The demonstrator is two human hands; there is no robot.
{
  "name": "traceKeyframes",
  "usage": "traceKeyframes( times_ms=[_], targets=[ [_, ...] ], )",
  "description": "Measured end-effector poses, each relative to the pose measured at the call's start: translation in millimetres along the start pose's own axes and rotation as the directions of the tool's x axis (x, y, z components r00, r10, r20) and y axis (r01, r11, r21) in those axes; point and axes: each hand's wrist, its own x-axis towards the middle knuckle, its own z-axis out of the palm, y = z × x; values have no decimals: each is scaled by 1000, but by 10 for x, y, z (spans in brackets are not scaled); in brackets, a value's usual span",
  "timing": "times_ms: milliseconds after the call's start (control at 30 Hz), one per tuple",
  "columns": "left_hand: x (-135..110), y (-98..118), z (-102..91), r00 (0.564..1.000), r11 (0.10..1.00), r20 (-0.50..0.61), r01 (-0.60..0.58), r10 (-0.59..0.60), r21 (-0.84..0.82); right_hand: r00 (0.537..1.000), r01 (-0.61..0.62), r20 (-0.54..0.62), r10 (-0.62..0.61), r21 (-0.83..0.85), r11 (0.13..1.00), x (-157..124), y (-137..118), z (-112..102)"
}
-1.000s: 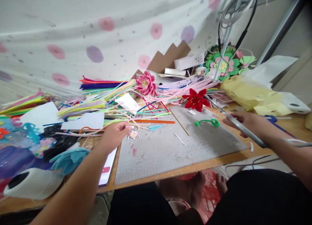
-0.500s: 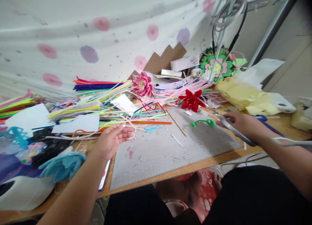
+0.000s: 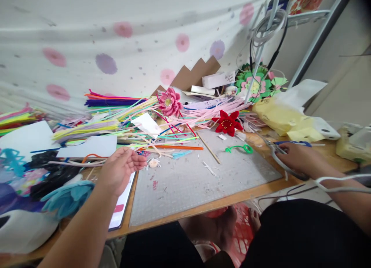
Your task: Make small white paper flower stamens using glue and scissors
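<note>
small pink and white fuzzy bud [image 3: 153, 163]: soft, round, light; lies on the mat just right of the left fingertips; a bump could flick it into the sticks.
left hand [image 3: 120, 170]: open, palm up, holding nothing.
thin fuzzy coloured sticks [image 3: 121, 117]: loose, tangled pile behind.
flat grey grid cutting mat [image 3: 203, 183]: smooth, scratched.
long grey metal scissors [image 3: 277, 159]: hard, pointy; could slip or poke.
right hand [image 3: 297, 156]: wrapped round the scissors at the mat's right edge.

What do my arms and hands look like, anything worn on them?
Both forearms are bare, no sleeves in view. Neither the left hand nor the right hand shows gloves, rings or a watch. A pale grey cable crosses the right forearm.
</note>
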Motion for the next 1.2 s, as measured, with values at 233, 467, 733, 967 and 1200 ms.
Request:
traceKeyframes(
  times_ms=[233,467,733,967,1200],
  targets=[
    [14,17,-66,999,1000,-51,-8,8,-2,999,13,35,-11,-53,999,5,-184,15],
    [-44,98,-62,1000,1000,-28,3,-3,-3,891,371,-288,-350,18,929,-483,-1194,-318],
    [-144,227,72,995,996,102,-13,22,-87,505,571,-137,-852,793,211,-944,-3301,-128],
    [-252,245,-73,994,989,-14,-111,110,-95,565,609,-88,-820,715,343,-646,-3490,156],
    [-633,202,-503,953,974,-238,-211,186,-81,536,754,-115,-836,510,413,-365,-3523,236]
  ],
)
